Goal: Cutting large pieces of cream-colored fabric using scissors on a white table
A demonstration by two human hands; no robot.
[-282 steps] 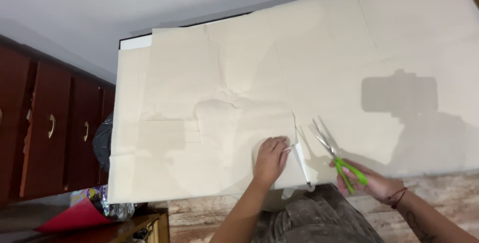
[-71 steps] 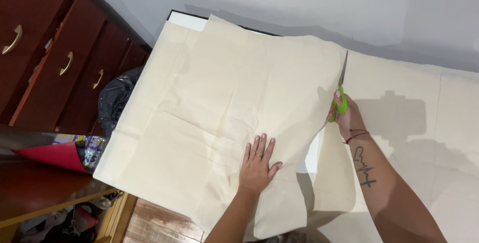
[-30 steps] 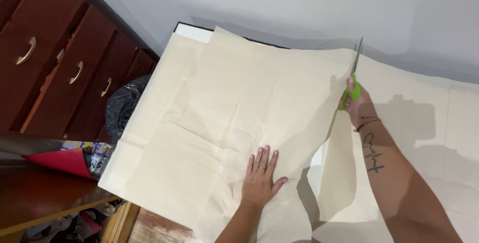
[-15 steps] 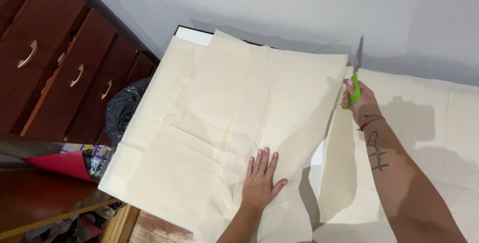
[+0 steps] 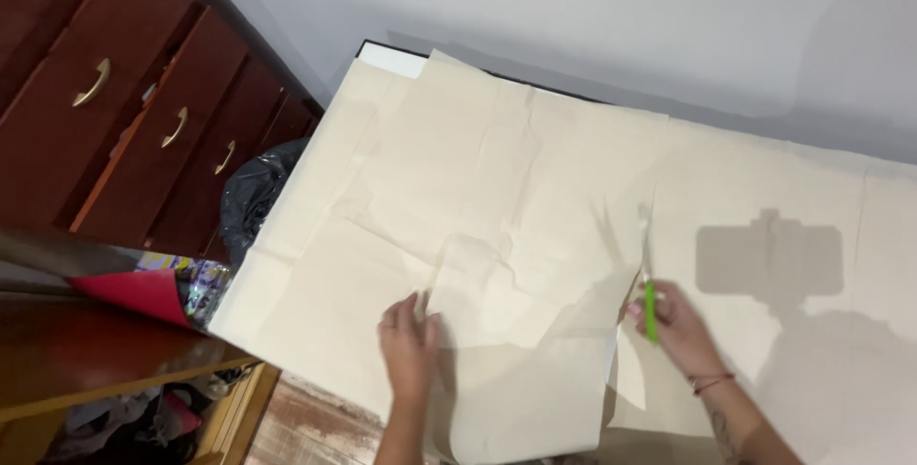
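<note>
The right hand (image 5: 673, 327) keeps its grip shut around green-handled scissors (image 5: 650, 305), blades pointing far. The left hand (image 5: 409, 346) pinches the edge of a cut piece of cream cloth (image 5: 497, 236) (fingers together on it). The cloth lies spread over the white bench (image 5: 387, 52). On the left stand dark red drawers (image 5: 115, 112) and a black bag (image 5: 250, 202).

A dark red dresser (image 5: 124, 112) with brass handles (image 5: 92, 83) stands at left against a pale wall (image 5: 592, 16). A black bag (image 5: 253, 202) sits beside it. A red sheet (image 5: 134, 291) lies on a wooden shelf (image 5: 115, 365) below.
</note>
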